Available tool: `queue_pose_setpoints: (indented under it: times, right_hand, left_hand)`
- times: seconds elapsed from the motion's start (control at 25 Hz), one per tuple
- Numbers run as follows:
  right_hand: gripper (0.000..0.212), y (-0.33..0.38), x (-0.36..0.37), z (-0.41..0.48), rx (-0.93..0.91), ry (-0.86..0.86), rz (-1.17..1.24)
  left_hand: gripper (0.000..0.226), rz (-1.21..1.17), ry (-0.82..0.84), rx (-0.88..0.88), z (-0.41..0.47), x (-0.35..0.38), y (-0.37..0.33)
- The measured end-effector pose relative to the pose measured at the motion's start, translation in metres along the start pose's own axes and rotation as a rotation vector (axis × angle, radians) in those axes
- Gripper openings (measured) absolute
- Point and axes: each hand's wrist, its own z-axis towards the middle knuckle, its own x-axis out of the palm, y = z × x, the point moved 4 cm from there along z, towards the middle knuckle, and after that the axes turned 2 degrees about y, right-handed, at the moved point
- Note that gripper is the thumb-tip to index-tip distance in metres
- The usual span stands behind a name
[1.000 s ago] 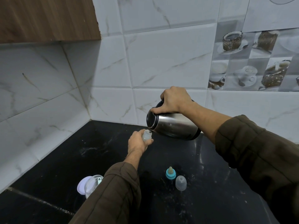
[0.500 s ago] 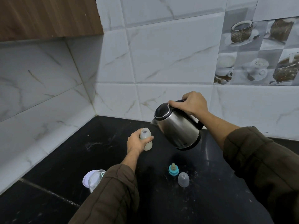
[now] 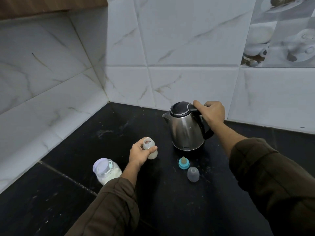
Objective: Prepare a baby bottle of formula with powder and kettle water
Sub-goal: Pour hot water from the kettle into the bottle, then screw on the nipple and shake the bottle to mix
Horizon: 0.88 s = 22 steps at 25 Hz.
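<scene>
A small open baby bottle (image 3: 150, 149) with milky liquid stands on the black counter (image 3: 68, 167), gripped by my left hand (image 3: 139, 155). To its right the steel kettle (image 3: 185, 128) stands upright on the counter, lid closed. My right hand (image 3: 210, 112) grips its black handle. In front of the kettle lie the blue teat ring (image 3: 184, 163) and the clear bottle cap (image 3: 193, 174). A jar of white powder (image 3: 107, 170) sits left of my left forearm.
Marble-tiled walls (image 3: 187, 57) meet in a corner behind the counter. A wooden cabinet (image 3: 42, 5) hangs at the upper left. White powder specks dot the counter around the teat ring and cap.
The kettle was tilted, pouring into the bottle; my right hand has swung it upright and set it down on the counter. The bottle has come down with my left hand.
</scene>
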Motion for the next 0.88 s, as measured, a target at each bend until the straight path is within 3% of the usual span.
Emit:
queue_pose_setpoints:
  times: [0.28, 0.6, 0.68, 0.76, 0.88]
  right_hand:
    - [0.053, -0.018, 0.011, 0.004, 0.039, 0.054, 0.11]
    - [0.041, -0.022, 0.004, 0.003, 0.059, 0.06, 0.018]
    - [0.032, -0.012, 0.001, -0.006, -0.043, -0.094, -0.122]
    - [0.035, 0.006, 0.002, -0.02, -0.207, -0.267, -0.247]
    - [0.026, 0.04, 0.019, -0.052, -0.363, -0.142, -0.313]
  left_hand:
    - [0.037, 0.011, -0.015, -0.034, -0.014, 0.001, 0.015]
    - [0.037, 0.006, -0.01, -0.029, -0.013, 0.0, 0.02]
    - [0.039, 0.008, 0.007, -0.031, -0.013, -0.003, 0.022]
    - [0.042, 0.022, 0.03, -0.025, -0.01, -0.008, 0.024]
    - [0.048, 0.051, 0.058, -0.017, -0.008, -0.015, 0.029]
